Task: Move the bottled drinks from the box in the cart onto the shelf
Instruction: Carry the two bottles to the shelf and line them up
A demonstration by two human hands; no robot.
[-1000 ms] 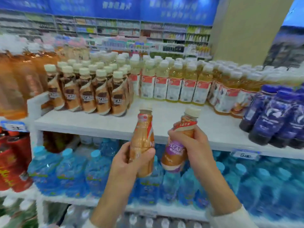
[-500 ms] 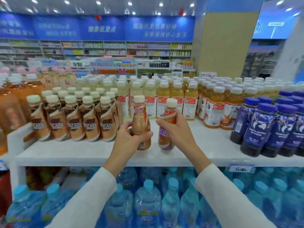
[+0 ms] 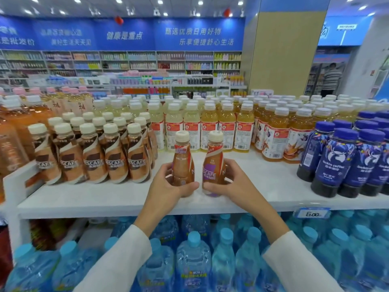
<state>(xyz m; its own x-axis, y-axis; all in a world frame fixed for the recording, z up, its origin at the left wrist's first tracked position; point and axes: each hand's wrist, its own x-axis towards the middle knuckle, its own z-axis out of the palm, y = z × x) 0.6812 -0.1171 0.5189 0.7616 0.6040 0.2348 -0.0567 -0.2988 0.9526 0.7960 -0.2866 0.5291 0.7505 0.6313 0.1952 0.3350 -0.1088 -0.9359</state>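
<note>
Shelf: the white shelf (image 3: 263, 186) runs under both grips, with bare board around them and further back, behind them.
Water bottles: the blue-capped water bottles (image 3: 193, 256) stand on the tier below the grips, under the forearms.
Coffee row: the stocked coffee bottles (image 3: 114, 163) stand in ranks to the left of the left grip, apart from it.
Dark blue bottles: this block (image 3: 341, 163) stands well to the right of the right grip.
Left hand: the left hand (image 3: 168, 187) is wrapped round the lower body of the left bottle (image 3: 182, 161), thumb across its front.
Right hand: the right hand (image 3: 231, 182) is wrapped round the right bottle (image 3: 213, 165) in the same way.
Held bottles: both are upright, side by side and nearly touching, near the shelf's front edge. Whether their bases rest on the board cannot be told.
Cart and box: out of view.
Step in hand: likely setting this pair down on the shelf.
Next move: probably sliding the pair left and back to join the coffee row, keeping them upright, then letting go.
</note>
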